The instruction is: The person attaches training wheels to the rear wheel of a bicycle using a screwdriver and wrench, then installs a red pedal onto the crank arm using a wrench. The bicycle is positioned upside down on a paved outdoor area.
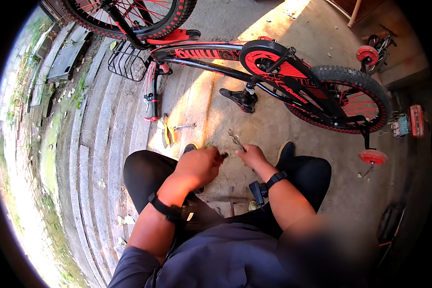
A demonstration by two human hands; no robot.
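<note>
On the near side of the bicycle (pixel 269 60), just short of its saddle (pixel 247 102), holds a metal wrench (pixel 237 141) in the right hand (pixel 252 156), fingers closed around the near end. Leaves the far end free, pointing away from the body and slightly left, toward the gap between the bicycle's saddle and handlebar (pixel 151 98). Slants the wrench obliquely to the bicycle's own long axis, not square across it.

Also on the bicycle's near side, between the lines of handlebar and saddle, pinches what looks like a small dark piece (pixel 224 156) in the left hand (pixel 199 165). Too small to tell its kind.

Touches the bicycle with neither hand. Has it straight ahead of both grips, apparently upturned, stretching from the front wheel (pixel 175 21) at upper left to the rear wheel (pixel 381 98) at right. Puts the right hand nearer the saddle and rear wheel, the left hand nearer the handlebar.

Farther out, near the bicycle's handlebar end: yellow-handled pliers (pixel 169 133) and, just beside, a loose wrench (pixel 185 126) on the ground. Off the bicycle's rear, on the near side: a red stabiliser wheel (pixel 372 157).
</note>
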